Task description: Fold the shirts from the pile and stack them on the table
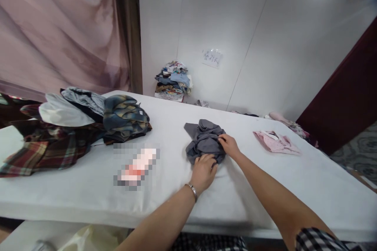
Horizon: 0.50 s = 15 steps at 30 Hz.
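A crumpled dark grey garment [205,137] lies bunched on the white-covered table, with one flat corner sticking out at its far left. My left hand [204,171], with a silver bracelet at the wrist, has its fingers curled into the near edge of the cloth. On the right side of the bundle, my right hand [229,146] pinches a fold between thumb and fingers. What kind of garment it is, I cannot tell from the folds. To the right of my hands lies a folded pink shirt [275,143].
On the left of the table [167,188] lies a heap of clothes, with a plaid shirt [125,115], a white garment [63,111] and a red plaid garment [55,151]. A blurred-out object [137,168] lies nearer. Beyond the far edge is a clothes stack [175,80].
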Available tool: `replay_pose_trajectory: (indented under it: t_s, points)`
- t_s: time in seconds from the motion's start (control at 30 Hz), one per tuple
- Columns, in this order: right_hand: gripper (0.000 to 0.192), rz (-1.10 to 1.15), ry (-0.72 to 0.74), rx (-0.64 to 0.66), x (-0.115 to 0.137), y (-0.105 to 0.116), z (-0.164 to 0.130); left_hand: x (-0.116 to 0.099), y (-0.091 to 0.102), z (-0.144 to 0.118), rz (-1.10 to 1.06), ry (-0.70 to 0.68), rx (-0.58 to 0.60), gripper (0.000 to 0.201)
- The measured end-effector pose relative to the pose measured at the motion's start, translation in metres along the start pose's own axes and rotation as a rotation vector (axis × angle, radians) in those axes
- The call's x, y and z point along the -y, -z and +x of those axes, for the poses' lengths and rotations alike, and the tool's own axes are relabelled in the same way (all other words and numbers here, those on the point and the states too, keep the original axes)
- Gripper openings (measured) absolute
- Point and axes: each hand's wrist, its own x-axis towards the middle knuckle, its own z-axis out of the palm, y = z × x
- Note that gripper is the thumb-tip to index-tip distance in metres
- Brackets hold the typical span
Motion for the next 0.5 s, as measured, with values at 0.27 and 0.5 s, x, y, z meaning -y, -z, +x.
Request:
replay_pose_trajectory:
  t_s: [0.27, 0.5]
  points:
    - [0.018, 0.168, 0.341, 0.146, 0.018, 0.036, -0.096, -0.002, 0.0, 0.002, 0.048, 0.138, -0.039, 0.014]
    - [0.009, 0.324, 0.105, 0.5, 0.03, 0.055, -0.124, 0.005, -0.001, 0.003, -0.09, 0.2, -0.104, 0.063]
